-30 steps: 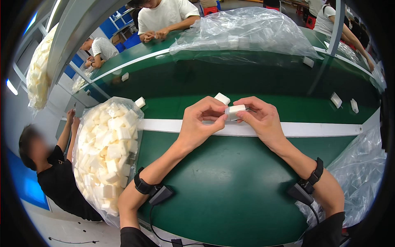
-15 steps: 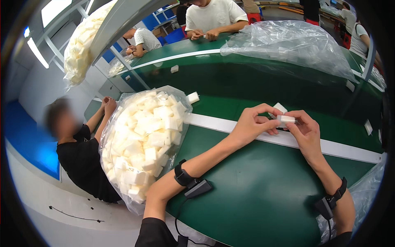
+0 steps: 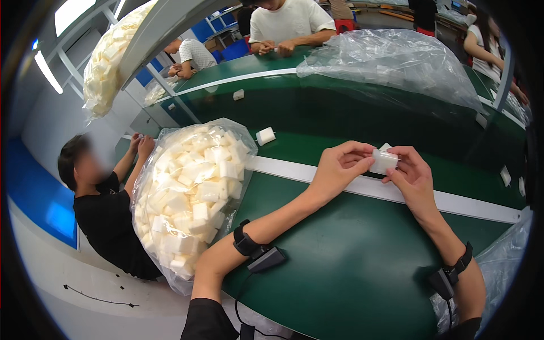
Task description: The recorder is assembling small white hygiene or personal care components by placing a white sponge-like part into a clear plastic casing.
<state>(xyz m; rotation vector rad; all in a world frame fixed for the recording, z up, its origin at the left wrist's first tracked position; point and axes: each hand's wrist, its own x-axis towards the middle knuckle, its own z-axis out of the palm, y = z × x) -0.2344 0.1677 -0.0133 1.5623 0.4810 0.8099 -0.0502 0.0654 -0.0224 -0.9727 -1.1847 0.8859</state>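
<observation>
A white plug-in charger (image 3: pixel 384 162) with a clear covering at its edge is held up over the white strip (image 3: pixel 317 177) of the bench. My left hand (image 3: pixel 339 173) pinches its left side between thumb and fingers. Fingers and thumb of my right hand (image 3: pixel 412 175) grip the opposite side. Just behind it, partly hidden, another white charger (image 3: pixel 385 147) shows. To my left stands a large clear bag (image 3: pixel 195 190) full of white blocky pieces. Beside that bag, one charger (image 3: pixel 265 135) lies on the green surface, its pins showing.
More chargers lie on the far belt (image 3: pixel 238 95) and at the right (image 3: pixel 505 175). A crumpled clear bag (image 3: pixel 391 56) rests across the bench, opposite me. A co-worker in black (image 3: pixel 110 226) is at the left; another in white (image 3: pixel 292 25) works opposite. Cables hang from my wrist straps.
Between my hands the charger has been turned, so a broader face shows now. Both hands have shifted slightly left in view. A person at the far right has come further into view.
</observation>
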